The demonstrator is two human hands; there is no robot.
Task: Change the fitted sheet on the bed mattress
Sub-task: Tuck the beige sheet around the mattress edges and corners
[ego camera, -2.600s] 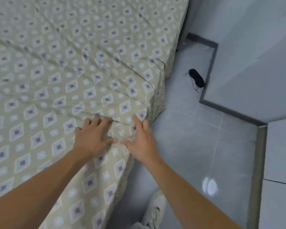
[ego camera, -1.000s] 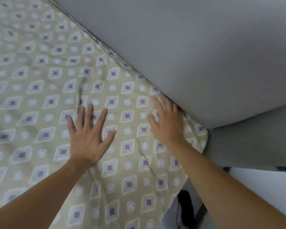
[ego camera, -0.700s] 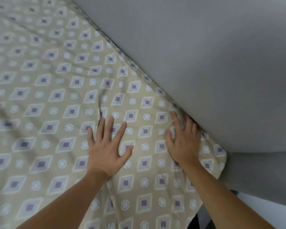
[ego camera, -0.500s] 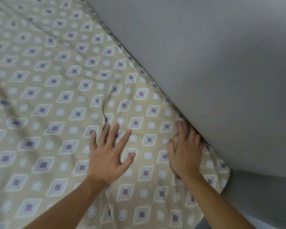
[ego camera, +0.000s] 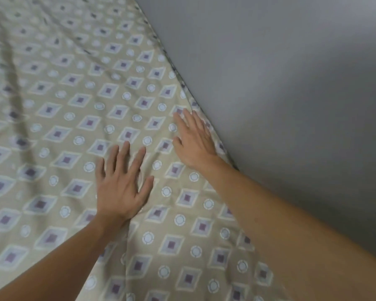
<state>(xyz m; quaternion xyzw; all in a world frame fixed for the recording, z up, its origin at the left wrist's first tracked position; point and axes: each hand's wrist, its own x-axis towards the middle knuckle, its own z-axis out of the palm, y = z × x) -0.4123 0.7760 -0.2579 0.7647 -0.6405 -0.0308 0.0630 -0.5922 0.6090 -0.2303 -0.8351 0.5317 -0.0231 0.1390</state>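
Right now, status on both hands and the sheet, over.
Left hand flat on fitted sheet, fingers spread. Right hand flat at sheet edge by grey wall. No grip on fabric. Creases upper left.

Beige diamond-and-circle patterned fitted sheet (ego camera: 70, 118), lightly wrinkled, spread across the mattress

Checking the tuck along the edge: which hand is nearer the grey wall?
Right. The right hand lies beside the grey wall; the left hand rests farther out on the sheet.
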